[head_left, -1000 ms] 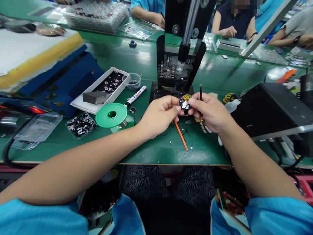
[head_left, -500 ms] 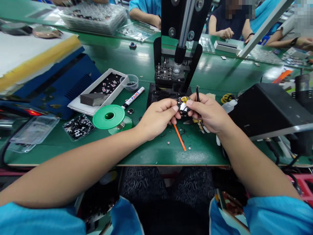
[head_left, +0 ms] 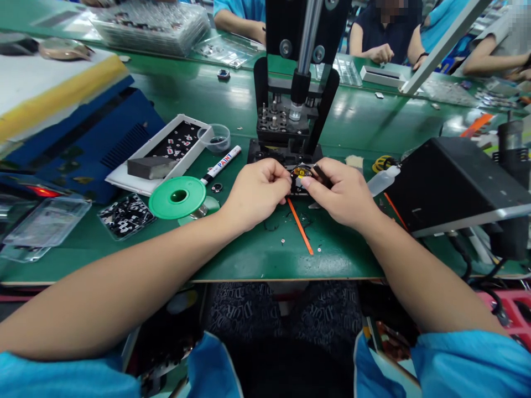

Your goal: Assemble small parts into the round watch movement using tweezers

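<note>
Between my hands is a small round electronic assembly (head_left: 300, 176) with a black rim, a yellow patch and a pale part. It lies close against the front of the black press base (head_left: 265, 150). My left hand (head_left: 261, 190) is closed, thumb and forefinger pinched at its left edge; what lies right between those fingertips is hidden. My right hand (head_left: 346, 190) is closed round a slim dark tool (head_left: 322, 176), whose kind I cannot make out. The right thumb tip touches the assembly. Below them an orange stick (head_left: 300, 226) lies on the green table (head_left: 249, 260).
Left of my hands are a green spool (head_left: 166, 193), a paint marker (head_left: 222, 165), a white tray (head_left: 117, 178) of small parts and a clear box (head_left: 126, 216) of black parts. On the right are a squeeze bottle (head_left: 381, 181) and a black box (head_left: 452, 182). Co-workers sit opposite.
The round assembly has been lowered slightly and turned flatter near the press base. The dark tool in my right hand has tilted from upright to slanting left. The whole view has shifted a little.
</note>
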A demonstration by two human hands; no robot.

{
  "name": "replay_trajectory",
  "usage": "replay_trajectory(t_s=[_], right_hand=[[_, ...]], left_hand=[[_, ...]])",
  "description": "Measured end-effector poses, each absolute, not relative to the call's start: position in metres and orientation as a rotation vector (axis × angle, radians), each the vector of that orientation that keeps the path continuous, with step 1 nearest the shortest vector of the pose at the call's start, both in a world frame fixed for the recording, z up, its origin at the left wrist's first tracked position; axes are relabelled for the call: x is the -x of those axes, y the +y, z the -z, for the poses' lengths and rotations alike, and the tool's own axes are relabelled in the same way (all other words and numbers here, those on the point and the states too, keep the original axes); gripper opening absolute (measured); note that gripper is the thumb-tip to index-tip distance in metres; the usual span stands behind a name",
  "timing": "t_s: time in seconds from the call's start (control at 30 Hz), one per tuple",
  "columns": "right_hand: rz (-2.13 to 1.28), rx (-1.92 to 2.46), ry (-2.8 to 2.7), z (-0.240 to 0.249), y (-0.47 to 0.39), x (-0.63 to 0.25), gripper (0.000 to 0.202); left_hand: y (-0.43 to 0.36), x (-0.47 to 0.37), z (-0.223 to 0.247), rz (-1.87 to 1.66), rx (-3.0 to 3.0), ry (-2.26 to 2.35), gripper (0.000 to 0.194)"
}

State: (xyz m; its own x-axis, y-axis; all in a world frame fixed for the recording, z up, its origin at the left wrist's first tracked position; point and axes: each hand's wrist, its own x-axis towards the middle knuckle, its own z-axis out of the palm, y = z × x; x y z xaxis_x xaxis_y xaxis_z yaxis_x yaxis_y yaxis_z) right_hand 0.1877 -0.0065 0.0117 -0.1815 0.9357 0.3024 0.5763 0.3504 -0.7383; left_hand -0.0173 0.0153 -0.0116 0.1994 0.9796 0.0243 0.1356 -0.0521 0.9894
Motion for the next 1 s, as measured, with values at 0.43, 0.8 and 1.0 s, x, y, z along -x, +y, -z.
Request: replay_trajectory(t_s=[0.43,0.8,1.0], right_hand=[[-0.488,1.147,-2.075,-0.002,-0.004,-0.188,0.025],[-0.563,1.313,-1.926,-0.009,-0.005,-0.188,0.029],[-0.999,1.304,-1.696,-0.006,0.000,-0.192,0.025]], left_hand=[[0.009,0.016,-0.007,-0.874,-1.775,1.407,0.025],[0.010,0.016,-0.005,-0.937,-1.773,1.317,0.025],[0.012,0.018,0.004,-1.166,-1.641,1.073,0.020]])
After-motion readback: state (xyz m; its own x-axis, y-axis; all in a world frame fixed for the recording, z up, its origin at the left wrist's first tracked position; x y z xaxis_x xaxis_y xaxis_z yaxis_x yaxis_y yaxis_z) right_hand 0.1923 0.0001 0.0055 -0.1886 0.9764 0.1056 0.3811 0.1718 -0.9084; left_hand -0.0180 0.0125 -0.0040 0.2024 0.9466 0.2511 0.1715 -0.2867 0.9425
